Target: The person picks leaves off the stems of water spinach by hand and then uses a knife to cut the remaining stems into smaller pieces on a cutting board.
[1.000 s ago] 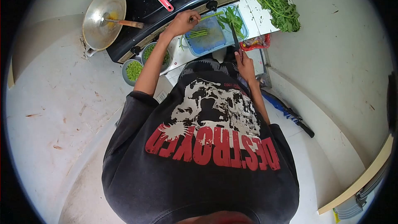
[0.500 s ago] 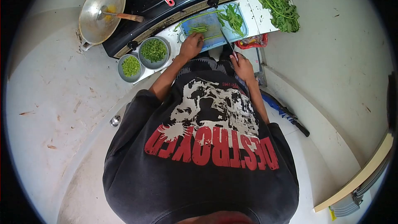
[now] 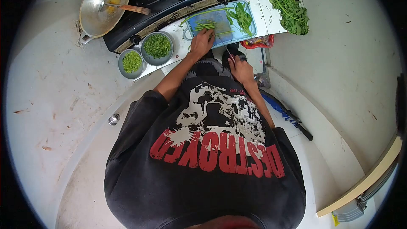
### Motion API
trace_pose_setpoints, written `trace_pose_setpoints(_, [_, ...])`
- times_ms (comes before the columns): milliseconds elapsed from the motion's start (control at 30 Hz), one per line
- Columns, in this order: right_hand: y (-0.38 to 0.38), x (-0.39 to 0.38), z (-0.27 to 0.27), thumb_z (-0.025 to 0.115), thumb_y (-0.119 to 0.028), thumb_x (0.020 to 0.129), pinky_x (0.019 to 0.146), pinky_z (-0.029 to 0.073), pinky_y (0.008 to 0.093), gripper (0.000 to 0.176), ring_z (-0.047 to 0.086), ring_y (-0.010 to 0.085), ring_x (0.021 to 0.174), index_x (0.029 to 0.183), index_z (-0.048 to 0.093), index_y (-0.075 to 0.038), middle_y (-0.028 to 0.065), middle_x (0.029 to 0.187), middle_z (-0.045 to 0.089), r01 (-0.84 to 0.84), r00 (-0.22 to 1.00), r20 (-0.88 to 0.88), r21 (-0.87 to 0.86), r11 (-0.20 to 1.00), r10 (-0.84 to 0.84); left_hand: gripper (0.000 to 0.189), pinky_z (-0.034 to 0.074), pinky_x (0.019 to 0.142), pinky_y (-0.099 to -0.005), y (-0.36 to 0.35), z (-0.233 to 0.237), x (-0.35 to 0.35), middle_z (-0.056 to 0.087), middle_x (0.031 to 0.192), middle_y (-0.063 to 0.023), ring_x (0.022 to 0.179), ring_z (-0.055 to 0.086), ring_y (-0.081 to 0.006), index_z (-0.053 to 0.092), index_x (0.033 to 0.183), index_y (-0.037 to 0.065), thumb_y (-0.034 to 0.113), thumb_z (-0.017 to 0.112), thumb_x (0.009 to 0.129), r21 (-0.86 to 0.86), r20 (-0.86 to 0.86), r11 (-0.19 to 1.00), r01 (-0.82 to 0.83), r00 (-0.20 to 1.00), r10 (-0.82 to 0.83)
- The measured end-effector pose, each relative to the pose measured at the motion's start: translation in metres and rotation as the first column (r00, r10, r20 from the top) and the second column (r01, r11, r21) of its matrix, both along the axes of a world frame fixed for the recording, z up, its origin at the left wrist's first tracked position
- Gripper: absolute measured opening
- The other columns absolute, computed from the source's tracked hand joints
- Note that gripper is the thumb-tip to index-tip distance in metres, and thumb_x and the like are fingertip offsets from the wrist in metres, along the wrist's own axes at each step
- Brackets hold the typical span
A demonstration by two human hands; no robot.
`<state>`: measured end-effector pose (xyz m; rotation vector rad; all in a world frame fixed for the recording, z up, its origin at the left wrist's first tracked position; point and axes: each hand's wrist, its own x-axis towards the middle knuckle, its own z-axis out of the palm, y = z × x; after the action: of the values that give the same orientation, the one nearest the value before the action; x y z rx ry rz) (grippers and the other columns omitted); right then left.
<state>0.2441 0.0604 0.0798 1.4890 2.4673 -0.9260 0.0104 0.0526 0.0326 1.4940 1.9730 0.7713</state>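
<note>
Left hand (image 3: 203,43): fingers curled on thin green stems (image 3: 204,26), at blue board's (image 3: 236,38) 7 o'clock edge. Right hand (image 3: 242,71): closed round knife (image 3: 226,48), slim blade aimed 11 o'clock, tip just beside left fingertips. Bare board between stems and broad leaves (image 3: 241,18). Round grey bowls (image 3: 157,63), 8 o'clock. Blade-to-fingers gap narrower than last frame.

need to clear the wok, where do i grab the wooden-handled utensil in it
Probably best by the outer end of its wooden handle, from above on the stove side: that end sticks out past the rim of the wok, while the metal end lies down inside.
</note>
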Motion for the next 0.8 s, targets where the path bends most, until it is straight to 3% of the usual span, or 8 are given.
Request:
trace_pose_setpoints(500, [0.010,-0.020,0.022,0.048,-0.038,0.102,0.071,0.056,0.0547,0.043,0.070,0.0475,0.077,0.098,0.060,0.003,0.0306,0.080,0.069,-0.075,0.984,0.161,-0.030,0.997,0.079,0.018,0.055,0.074,-0.0516,-0.002,-0.005,0.001,0.065,0.102,-0.0193,0.086,0.066,-0.0432,0.065,0.107,0.006,0.015,0.065,0.091,0.033,0.030,0.999,-0.011,1.000,0.010])
trace_pose_setpoints(700, [0.010,-0.019,0.017,0.047,-0.039,0.102,0.074,0.056,0.0543,0.045,0.070,0.0469,0.079,0.098,0.061,0.003,0.0304,0.081,0.069,-0.081,0.981,0.173,-0.046,0.996,0.088,0.016,0.054,0.072,-0.0484,-0.003,-0.020,0.003,0.069,0.093,-0.0204,0.085,0.067,-0.0415,0.068,0.096,0.003,0.018,0.067,0.091,-0.026,0.196,0.990,-0.142,0.970,0.144])
trace_pose_setpoints(800, [0.016,-0.019,0.019,0.047,-0.040,0.102,0.076,0.056,0.0538,0.045,0.071,0.0460,0.082,0.098,0.063,0.002,0.0302,0.084,0.070,-0.100,0.980,0.169,-0.023,0.995,0.102,0.019,0.053,0.069,-0.0438,-0.003,-0.026,0.006,0.072,0.087,-0.0166,0.079,0.069,-0.0344,0.071,0.093,0.001,0.020,0.067,0.090,-0.158,0.296,0.959,-0.236,0.915,0.274])
